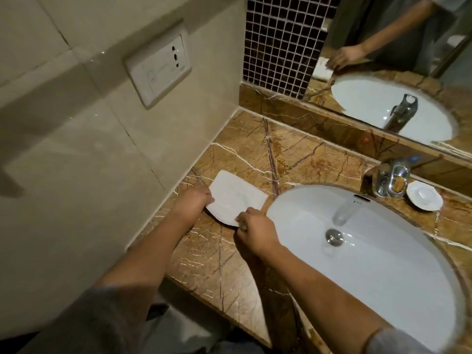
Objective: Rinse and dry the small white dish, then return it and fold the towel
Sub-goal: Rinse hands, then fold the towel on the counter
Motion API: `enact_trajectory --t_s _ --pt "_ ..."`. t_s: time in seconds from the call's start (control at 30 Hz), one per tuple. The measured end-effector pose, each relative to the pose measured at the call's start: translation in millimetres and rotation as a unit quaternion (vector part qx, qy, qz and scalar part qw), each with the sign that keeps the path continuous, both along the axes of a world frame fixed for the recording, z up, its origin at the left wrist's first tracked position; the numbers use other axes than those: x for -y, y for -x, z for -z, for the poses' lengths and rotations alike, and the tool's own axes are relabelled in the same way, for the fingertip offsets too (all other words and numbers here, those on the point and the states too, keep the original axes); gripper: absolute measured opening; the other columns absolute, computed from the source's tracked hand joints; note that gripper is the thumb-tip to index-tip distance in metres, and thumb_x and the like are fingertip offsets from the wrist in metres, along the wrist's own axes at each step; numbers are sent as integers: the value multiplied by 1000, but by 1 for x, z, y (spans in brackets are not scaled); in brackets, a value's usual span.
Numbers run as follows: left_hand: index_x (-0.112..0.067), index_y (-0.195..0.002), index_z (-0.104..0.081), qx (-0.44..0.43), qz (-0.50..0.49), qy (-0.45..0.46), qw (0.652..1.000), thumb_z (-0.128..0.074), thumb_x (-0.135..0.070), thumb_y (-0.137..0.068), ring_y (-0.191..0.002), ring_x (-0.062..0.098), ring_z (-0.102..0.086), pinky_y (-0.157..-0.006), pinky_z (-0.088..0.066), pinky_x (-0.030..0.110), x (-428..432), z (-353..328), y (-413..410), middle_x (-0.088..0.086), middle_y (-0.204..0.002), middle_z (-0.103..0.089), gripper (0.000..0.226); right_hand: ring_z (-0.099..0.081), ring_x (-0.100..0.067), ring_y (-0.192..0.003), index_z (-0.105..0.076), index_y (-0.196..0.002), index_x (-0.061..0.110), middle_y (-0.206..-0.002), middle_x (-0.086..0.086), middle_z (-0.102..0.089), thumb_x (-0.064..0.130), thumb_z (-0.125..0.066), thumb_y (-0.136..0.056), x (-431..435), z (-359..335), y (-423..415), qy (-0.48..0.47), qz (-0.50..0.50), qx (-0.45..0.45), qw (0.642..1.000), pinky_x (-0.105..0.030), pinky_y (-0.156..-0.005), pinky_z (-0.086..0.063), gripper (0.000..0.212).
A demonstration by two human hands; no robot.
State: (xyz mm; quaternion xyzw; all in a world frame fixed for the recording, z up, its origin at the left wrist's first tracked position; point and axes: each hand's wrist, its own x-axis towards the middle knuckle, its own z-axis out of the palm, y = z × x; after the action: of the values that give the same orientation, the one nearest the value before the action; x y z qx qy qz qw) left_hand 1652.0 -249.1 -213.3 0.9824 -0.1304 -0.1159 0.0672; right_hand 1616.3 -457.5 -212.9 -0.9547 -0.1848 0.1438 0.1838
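A white towel (236,196) lies folded into a rectangle on the brown marble counter (212,254), left of the sink. My left hand (192,202) grips the towel's near left edge. My right hand (255,229) pinches its near right corner. The small white dish (424,198) sits on the counter at the far right, just right of the chrome tap (389,181), with nothing in it that I can make out.
The white oval sink (383,264) with a metal drain (334,237) fills the right side. A beige tiled wall with a socket plate (158,70) rises at the left. A mirror (398,60) runs along the back.
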Motion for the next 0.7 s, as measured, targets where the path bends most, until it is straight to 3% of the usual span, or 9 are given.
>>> enact_trajectory --t_s 0.13,0.3,0.43,0.5,0.57,0.63,0.7 --pt "-2 -114 -66 63 8 12 998 -52 -13 -94 -117 29 -53 -96 -43 35 -7 4 11 16 -123 -63 26 -55 -29 -101 -64 -107 10 -104 -9 -60 21 -51 -85 -8 3 2 12 -8 25 1000 -39 -72 -52 28" --pt "-8 -120 -64 44 45 -2 998 -57 -5 -87 -124 28 -51 -102 -41 36 -13 -6 17 12 -131 -61 34 -53 -30 -104 -64 -103 7 -103 -12 -62 21 -54 -81 -11 -1 -6 1 -22 8 1000 -37 -73 -49 27" --pt "-9 -105 -73 103 56 3 993 -72 -1 -74 -113 29 -62 -92 -50 34 -23 -18 30 11 -116 -71 32 -56 -28 -105 -65 -108 13 -109 -9 -65 29 -57 -84 -18 -3 -5 -55 -5 -29 998 -39 -82 -50 30" --pt "-15 -119 -67 83 33 -14 996 -63 -5 -84 -126 25 -53 -102 -42 33 -33 -19 40 5 -131 -63 37 -57 -26 -107 -62 -117 21 -114 -7 -66 33 -57 -85 -22 -1 0 -86 -14 -47 995 -38 -83 -50 34" --pt "-20 -126 -62 77 27 -33 996 -59 -6 -88 -127 23 -51 -103 -42 35 -45 -16 56 4 -135 -60 41 -56 -23 -101 -55 -129 31 -107 -3 -64 33 -55 -86 -30 1 9 -96 -59 -59 992 -35 -76 -48 43" --pt "-23 -134 -54 67 44 -73 994 -61 -7 -87 -130 24 -48 -107 -41 37 -57 -10 77 4 -140 -55 50 -53 -20 -93 -47 -136 36 -94 1 -55 32 -52 -88 -41 4 19 -61 -125 -54 989 -31 -66 -40 48" --pt "-27 -144 -38 38 61 -92 993 -60 -11 -90 -139 24 -38 -113 -33 38 -66 1 97 4 -152 -40 61 -50 -20 -92 -42 -139 36 -95 0 -52 31 -52 -89 -50 9 30 -16 -171 -38 984 -31 -66 -38 51"
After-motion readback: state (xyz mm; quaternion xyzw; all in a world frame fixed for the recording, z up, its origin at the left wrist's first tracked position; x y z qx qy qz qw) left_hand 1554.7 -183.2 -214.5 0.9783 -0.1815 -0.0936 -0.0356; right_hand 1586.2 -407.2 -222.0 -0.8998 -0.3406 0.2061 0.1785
